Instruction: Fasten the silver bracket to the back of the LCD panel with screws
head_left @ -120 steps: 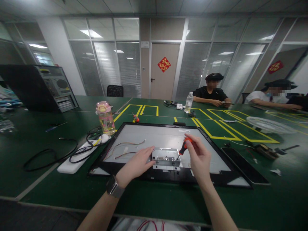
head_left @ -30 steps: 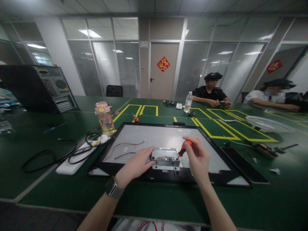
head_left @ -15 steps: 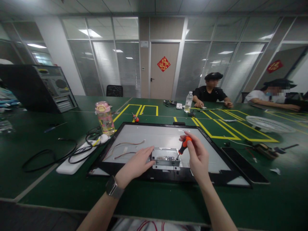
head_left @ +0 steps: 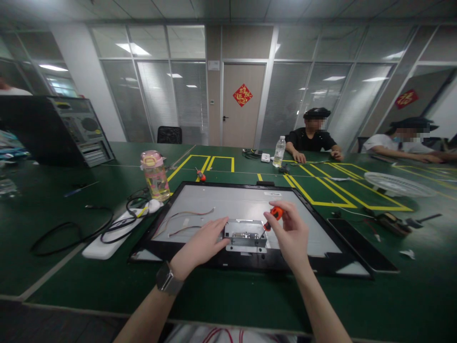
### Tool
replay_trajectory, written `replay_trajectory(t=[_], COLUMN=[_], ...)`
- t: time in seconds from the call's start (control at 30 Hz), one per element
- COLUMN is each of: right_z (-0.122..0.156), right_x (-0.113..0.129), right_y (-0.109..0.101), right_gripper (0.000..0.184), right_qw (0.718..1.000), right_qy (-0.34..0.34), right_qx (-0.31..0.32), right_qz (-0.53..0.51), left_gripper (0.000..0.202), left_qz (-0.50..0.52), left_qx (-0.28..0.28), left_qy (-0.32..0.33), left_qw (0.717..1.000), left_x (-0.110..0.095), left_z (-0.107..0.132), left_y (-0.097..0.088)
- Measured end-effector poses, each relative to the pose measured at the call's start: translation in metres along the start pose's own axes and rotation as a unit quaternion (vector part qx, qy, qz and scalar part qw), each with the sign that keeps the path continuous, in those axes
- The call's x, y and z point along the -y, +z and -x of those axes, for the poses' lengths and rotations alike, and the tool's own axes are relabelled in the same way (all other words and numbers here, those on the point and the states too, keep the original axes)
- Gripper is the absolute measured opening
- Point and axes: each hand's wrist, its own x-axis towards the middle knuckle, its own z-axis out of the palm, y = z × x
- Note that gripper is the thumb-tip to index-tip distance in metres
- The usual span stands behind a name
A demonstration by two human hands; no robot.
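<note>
A flat display panel (head_left: 250,200) with a black frame lies on the table in front of me. Near its front edge is a metal bracket (head_left: 246,241) with screws and holes. My left hand (head_left: 200,247) rests flat, fingers stretched out, its fingertips against the bracket's left end. In my right hand (head_left: 291,231) I grip an orange-and-black screwdriver (head_left: 274,213), tilted, its tip down at the right part of the bracket. Thin cables (head_left: 189,214) lie on the panel to the left of the bracket.
To the left are a white power strip (head_left: 110,238), a pink-lidded bottle (head_left: 155,176) and a computer case (head_left: 57,128). A second screwdriver (head_left: 201,176) lies beyond the panel. A black phone-like slab (head_left: 360,243) lies at the right. Two people sit across the table.
My right fingers have shifted and turned around the screwdriver's handle, the thumb now nearer its lower part. My left hand stays where it was.
</note>
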Motion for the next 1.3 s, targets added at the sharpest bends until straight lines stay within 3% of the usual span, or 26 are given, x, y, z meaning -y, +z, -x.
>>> replay_trajectory(t=[0.13, 0.4, 0.6, 0.87, 1.1, 1.3], right_z=[0.0, 0.001, 0.003, 0.005, 0.005, 0.006], right_x=[0.004, 0.002, 0.004, 0.005, 0.008, 0.005], right_y=[-0.002, -0.001, 0.0, 0.001, 0.005, 0.011], right_gripper=[0.015, 0.02, 0.033, 0.034, 0.035, 0.029], right_qw=[1.0, 1.0, 0.997, 0.991, 0.996, 0.997], right_qy=[-0.023, -0.002, -0.009, -0.065, -0.001, 0.06], right_qx=[0.009, 0.003, 0.02, -0.021, -0.085, -0.042], right_qz=[0.019, 0.022, 0.072, 0.116, 0.037, -0.035], left_gripper=[0.059, 0.06, 0.06, 0.06, 0.06, 0.058], left_qz=[0.004, 0.005, 0.0, -0.003, 0.001, 0.004], left_qx=[-0.001, 0.003, 0.0, -0.004, 0.0, -0.003], left_qy=[-0.003, 0.0, 0.001, 0.005, 0.005, 0.008], left_qw=[1.0, 1.0, 1.0, 1.0, 1.0, 1.0], left_x=[0.001, 0.002, 0.004, 0.007, 0.004, 0.004], left_z=[0.0, 0.0, -0.001, -0.002, -0.001, -0.001], left_y=[0.0, 0.0, 0.002, 0.005, 0.002, 0.003])
